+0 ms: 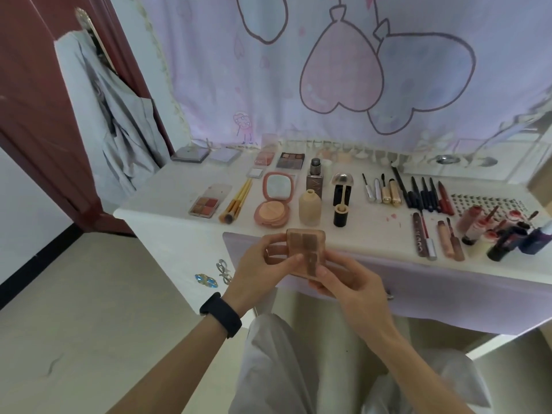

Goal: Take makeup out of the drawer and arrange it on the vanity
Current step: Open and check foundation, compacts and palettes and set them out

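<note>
Palette [305,248] up in both hands, just in front of the counter's near edge, peach case, brown shades showing. Left hand [263,264] grips its left side, thumb laid across the face; right hand [343,282] holds it from below, fingers curled round the corner. Looks like the placing step. Next move calls for a bare patch on the counter [373,234], perhaps near the pink compact [272,212], palette set flat.
</note>
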